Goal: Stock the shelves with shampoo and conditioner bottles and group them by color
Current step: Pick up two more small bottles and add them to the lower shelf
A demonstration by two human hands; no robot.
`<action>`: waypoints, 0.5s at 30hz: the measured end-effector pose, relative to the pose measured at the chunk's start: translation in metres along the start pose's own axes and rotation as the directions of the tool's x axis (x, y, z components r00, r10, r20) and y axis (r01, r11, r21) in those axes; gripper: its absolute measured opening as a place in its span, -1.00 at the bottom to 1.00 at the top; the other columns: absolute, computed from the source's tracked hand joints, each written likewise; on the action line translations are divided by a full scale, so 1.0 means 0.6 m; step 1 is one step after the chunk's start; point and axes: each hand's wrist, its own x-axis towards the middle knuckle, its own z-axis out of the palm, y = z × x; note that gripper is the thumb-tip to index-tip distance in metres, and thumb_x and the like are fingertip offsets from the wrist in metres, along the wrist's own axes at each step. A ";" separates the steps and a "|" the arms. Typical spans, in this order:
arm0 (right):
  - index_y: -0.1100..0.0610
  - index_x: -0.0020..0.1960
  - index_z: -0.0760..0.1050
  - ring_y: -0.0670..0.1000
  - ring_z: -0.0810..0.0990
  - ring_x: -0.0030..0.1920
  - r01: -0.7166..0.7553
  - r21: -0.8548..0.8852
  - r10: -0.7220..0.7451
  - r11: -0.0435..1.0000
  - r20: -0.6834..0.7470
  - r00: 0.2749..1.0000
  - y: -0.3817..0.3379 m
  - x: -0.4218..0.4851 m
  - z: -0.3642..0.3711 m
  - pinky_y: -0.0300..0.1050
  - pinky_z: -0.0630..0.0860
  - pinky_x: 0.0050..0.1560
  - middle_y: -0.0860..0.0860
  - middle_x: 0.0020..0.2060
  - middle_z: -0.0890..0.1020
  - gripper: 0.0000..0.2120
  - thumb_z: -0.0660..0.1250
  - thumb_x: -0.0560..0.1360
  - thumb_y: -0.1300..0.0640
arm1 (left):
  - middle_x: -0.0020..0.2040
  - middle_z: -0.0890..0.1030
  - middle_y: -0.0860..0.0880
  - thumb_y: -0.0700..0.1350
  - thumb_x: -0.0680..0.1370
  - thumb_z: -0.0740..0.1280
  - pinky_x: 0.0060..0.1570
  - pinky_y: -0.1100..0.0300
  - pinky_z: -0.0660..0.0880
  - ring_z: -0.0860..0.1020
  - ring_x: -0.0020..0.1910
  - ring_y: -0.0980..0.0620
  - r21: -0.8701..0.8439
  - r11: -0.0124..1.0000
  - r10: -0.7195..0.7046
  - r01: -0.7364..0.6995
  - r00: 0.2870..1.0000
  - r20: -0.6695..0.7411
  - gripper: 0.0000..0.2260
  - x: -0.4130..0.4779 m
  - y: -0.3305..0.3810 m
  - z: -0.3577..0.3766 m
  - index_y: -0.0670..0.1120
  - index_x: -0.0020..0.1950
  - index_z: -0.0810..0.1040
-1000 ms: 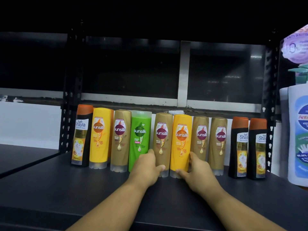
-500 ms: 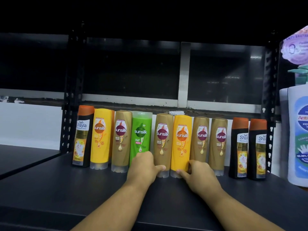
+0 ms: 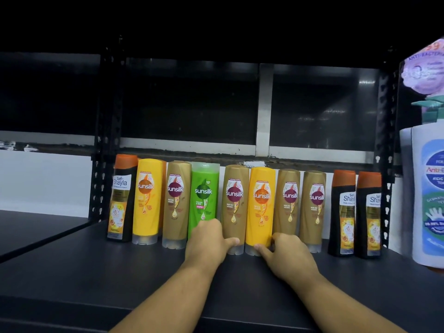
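A row of bottles stands at the back of the dark shelf (image 3: 96,272). From the left: a black Safi Shayla bottle (image 3: 122,195), a yellow Sunsilk bottle (image 3: 146,200), a brown one (image 3: 176,200), a green one (image 3: 204,188), a brown bottle (image 3: 234,195), a yellow bottle (image 3: 262,195), two more brown ones (image 3: 289,200) and two black ones (image 3: 342,212). My left hand (image 3: 209,241) covers the green bottle's foot, its thumb lying across the middle brown bottle's base. My right hand (image 3: 288,255) pinches the middle yellow bottle's base.
A large white hand-soap bottle (image 3: 427,200) stands at the far right, just past the black upright post (image 3: 384,164). Another perforated post (image 3: 103,164) bounds the row on the left. A lower dark shelf (image 3: 36,229) lies further left.
My right hand's fingers have slid down the yellow bottle's side to its base. The left hand and the bottles have barely moved.
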 end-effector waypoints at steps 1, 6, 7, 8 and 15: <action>0.00 -0.15 0.46 -0.03 0.59 -0.19 -0.002 -0.020 0.002 1.000 -0.004 1.000 -0.001 -0.003 -0.002 -0.11 0.55 -0.21 -0.07 -0.24 0.58 -0.63 0.27 0.55 -0.30 | -0.07 0.61 -0.03 0.28 0.49 0.46 -0.16 0.12 0.47 0.60 -0.05 -0.08 0.011 1.000 0.003 -0.003 1.000 -0.008 -0.60 -0.002 -0.001 -0.001 -0.03 -0.13 0.48; 0.02 -0.15 0.48 0.04 0.63 -0.13 0.027 -0.140 -0.028 0.990 -0.009 1.000 -0.012 -0.018 -0.019 -0.07 0.58 -0.17 -0.02 -0.18 0.63 -0.67 0.26 0.57 -0.23 | -0.12 0.65 0.03 0.27 0.51 0.43 -0.09 0.10 0.59 0.62 -0.07 -0.03 0.096 0.989 0.110 -0.112 0.994 0.029 -0.64 -0.015 -0.002 -0.014 -0.03 -0.14 0.58; 0.05 -0.14 0.49 0.07 0.64 -0.11 0.047 -0.175 -0.046 0.983 0.010 0.999 -0.016 -0.020 -0.023 -0.06 0.58 -0.16 0.00 -0.16 0.63 -0.67 0.25 0.58 -0.20 | -0.14 0.65 0.03 0.25 0.50 0.43 -0.10 0.10 0.59 0.62 -0.09 -0.03 0.075 0.986 0.141 -0.146 0.987 0.074 -0.66 -0.017 -0.003 -0.017 -0.03 -0.15 0.59; 0.07 -0.12 0.52 0.09 0.64 -0.10 0.078 -0.208 -0.073 0.975 0.033 0.997 -0.018 -0.022 -0.027 -0.05 0.59 -0.14 0.03 -0.14 0.64 -0.68 0.23 0.59 -0.17 | -0.16 0.65 0.04 0.24 0.50 0.42 -0.12 0.11 0.58 0.62 -0.10 -0.04 0.049 0.982 0.177 -0.183 0.977 0.117 -0.67 -0.018 -0.005 -0.021 -0.03 -0.16 0.60; 0.03 0.18 0.59 0.05 0.60 0.08 0.209 -0.109 -0.160 0.972 0.345 0.925 -0.012 -0.067 -0.069 0.02 0.56 0.12 0.02 0.10 0.65 -0.68 0.18 0.63 -0.12 | -0.06 0.67 0.03 0.15 0.55 0.37 -0.04 0.12 0.56 0.61 -0.03 -0.02 0.013 0.932 0.342 -0.363 0.890 0.301 -0.76 -0.049 -0.003 -0.044 0.00 -0.02 0.67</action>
